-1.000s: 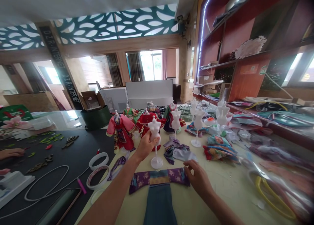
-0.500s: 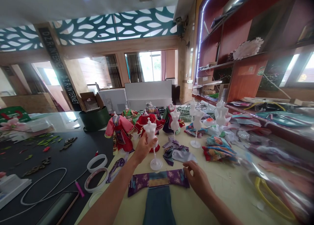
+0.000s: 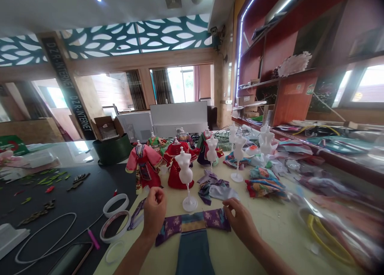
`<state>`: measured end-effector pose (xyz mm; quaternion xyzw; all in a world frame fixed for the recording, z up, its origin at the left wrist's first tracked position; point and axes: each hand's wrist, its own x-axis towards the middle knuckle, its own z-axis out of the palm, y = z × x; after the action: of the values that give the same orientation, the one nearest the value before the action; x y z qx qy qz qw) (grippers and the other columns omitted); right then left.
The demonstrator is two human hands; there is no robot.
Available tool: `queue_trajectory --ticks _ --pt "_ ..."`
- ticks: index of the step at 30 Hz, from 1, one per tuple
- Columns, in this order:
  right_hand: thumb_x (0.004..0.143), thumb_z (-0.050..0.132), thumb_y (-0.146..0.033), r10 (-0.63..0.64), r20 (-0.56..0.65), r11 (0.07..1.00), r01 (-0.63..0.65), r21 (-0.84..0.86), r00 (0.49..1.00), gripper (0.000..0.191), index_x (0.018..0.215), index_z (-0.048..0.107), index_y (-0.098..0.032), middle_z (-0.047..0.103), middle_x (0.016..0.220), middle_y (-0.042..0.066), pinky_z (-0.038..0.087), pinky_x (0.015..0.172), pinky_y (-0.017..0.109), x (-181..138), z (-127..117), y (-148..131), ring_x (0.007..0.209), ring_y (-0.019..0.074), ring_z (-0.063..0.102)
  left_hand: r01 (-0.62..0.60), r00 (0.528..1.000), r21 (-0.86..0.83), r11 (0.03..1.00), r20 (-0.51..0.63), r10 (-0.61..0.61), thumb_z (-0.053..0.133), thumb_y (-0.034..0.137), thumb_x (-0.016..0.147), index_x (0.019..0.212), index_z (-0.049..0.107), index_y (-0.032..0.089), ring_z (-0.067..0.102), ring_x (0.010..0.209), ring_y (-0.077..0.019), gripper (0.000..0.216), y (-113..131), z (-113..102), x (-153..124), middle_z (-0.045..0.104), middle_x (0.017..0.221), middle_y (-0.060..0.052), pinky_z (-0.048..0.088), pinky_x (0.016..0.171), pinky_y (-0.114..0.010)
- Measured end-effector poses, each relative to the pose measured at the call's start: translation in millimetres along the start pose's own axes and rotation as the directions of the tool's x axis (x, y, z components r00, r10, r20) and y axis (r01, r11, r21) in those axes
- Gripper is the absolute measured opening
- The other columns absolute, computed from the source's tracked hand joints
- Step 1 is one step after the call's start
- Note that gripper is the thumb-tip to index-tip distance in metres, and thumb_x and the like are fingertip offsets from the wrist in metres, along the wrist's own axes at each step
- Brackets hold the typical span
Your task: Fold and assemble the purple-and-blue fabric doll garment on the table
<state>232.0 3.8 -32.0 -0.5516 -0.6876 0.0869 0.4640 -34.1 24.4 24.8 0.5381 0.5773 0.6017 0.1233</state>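
Note:
A doll robe [image 3: 193, 247] with a teal body, a tan band and purple patterned sleeves lies flat in front of me. My left hand [image 3: 154, 209] is closed, fingers curled, just above and left of the left sleeve; nothing shows in it. My right hand [image 3: 238, 217] is at the right sleeve's outer end, its thumb and fingertips closed together on the sleeve's edge. Beyond the robe, a bare white mini dress form [image 3: 185, 171] stands upright on its round base, with neither hand touching it.
Dressed forms stand behind, one in a pink and red costume [image 3: 145, 163]. Bare forms [image 3: 239, 153] and folded doll clothes [image 3: 264, 183] are to the right. Tape rolls [image 3: 115, 205], a pink pen [image 3: 93, 239] and a phone [image 3: 70, 261] lie left. Yellow-handled scissors [image 3: 327, 239] lie right.
My left hand has let go of the white dress form and moved down and left to the robe's left sleeve. My right hand stays at the right sleeve. The view has shifted slightly.

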Motion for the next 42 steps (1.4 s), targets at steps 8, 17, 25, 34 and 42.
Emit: queue_trajectory --ticks 8,17,25,34,42 --pt "0.077 0.045 -0.013 -0.010 -0.068 1.000 0.011 0.018 0.998 0.017 0.078 0.061 -0.017 0.061 0.075 0.004 0.044 0.068 0.026 1 -1 -6 0.070 0.0157 0.057 -0.040 0.997 0.171 0.984 0.079 0.027 0.049 0.027 0.067 0.094 0.054 0.021 0.050 0.049 -0.0139 0.028 -14 3 -40 0.044 0.056 0.006 0.042 0.052 -0.024" --pt "0.079 0.054 -0.019 -0.160 0.085 0.964 0.138 0.226 0.983 0.020 0.098 0.059 -0.020 0.062 0.087 0.003 0.047 0.074 0.026 -15 -2 -49 0.079 0.0155 0.058 -0.929 0.328 0.072 0.364 0.618 0.715 0.048 0.019 0.072 0.118 0.049 0.020 0.041 0.124 -0.0301 0.046 4 36 -76 0.050 0.131 -0.011 0.022 0.105 -0.051" --pt "0.076 0.052 -0.016 -0.070 0.073 0.955 0.046 0.292 0.995 0.048 0.124 0.045 -0.018 0.046 0.128 0.013 0.037 0.099 0.039 -20 9 -41 0.118 0.0237 0.045 -0.942 0.336 0.232 0.243 0.643 0.688 0.059 0.049 0.070 0.133 0.038 0.013 0.022 0.133 -0.0372 0.075 24 56 -96 0.044 0.135 -0.019 -0.003 0.104 -0.062" --pt "0.067 0.064 -0.018 0.050 0.239 0.744 -0.196 0.639 0.970 0.042 0.107 0.051 -0.021 0.065 0.092 0.004 0.049 0.073 0.034 -16 -8 -54 0.081 0.0202 0.062 -0.981 0.193 0.101 0.165 0.598 0.778 0.049 0.058 0.076 0.123 0.051 0.014 0.019 0.135 -0.0330 0.064 33 54 -97 0.057 0.124 -0.012 -0.007 0.106 -0.060" --pt "0.078 0.059 -0.032 0.076 0.253 0.707 -0.231 0.669 0.965 0.011 0.083 0.052 -0.026 0.061 0.069 0.003 0.048 0.060 0.034 -20 -2 -56 0.063 0.0209 0.060 -0.983 0.140 0.181 0.033 0.621 0.771 0.039 0.061 0.083 0.124 0.051 0.015 0.013 0.136 -0.0343 0.063 23 60 -103 0.051 0.132 -0.010 -0.007 0.106 -0.061"
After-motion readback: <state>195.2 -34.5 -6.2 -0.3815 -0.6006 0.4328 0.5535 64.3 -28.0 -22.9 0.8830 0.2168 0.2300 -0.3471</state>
